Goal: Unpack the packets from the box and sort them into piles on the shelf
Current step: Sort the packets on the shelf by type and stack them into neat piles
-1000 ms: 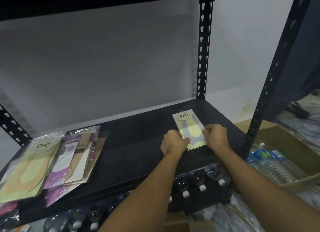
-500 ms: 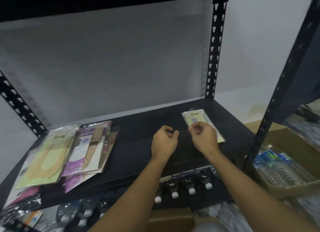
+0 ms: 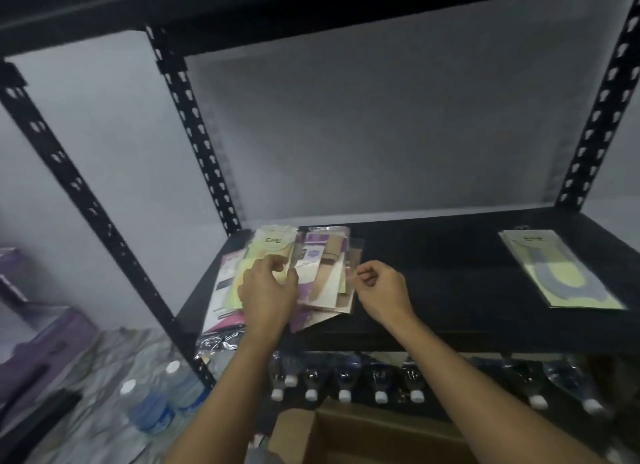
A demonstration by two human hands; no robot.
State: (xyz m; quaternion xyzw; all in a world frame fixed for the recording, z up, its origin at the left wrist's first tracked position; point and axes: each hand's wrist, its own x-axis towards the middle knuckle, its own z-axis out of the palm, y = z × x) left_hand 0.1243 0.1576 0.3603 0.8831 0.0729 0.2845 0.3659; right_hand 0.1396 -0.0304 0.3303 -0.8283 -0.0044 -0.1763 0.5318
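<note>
A loose pile of packets lies at the left end of the black shelf (image 3: 433, 276): a yellow packet (image 3: 273, 245) on the left, purple and beige packets (image 3: 325, 273) beside it. My left hand (image 3: 268, 290) rests on the yellow packet, its fingers curled at the packet's right edge. With thumb and forefinger drawn together, my right hand (image 3: 381, 290) sits at the clear plastic edge on the pile's right side; blur hides whether it pinches that edge. A single yellow-and-grey packet (image 3: 561, 273) lies alone at the right end. The open cardboard box (image 3: 363, 436) stands below, between my forearms.
Capped water bottles (image 3: 343, 384) lie in a row under the shelf, and more bottles (image 3: 162, 394) lie on the floor at the left. Black perforated uprights (image 3: 194, 127) frame the bay, and another shelf board runs overhead. Purple boxes (image 3: 45, 342) stand at the far left.
Both hands have left the yellow-and-grey packet on the right and moved left to the packet pile. My view has swung left with them.
</note>
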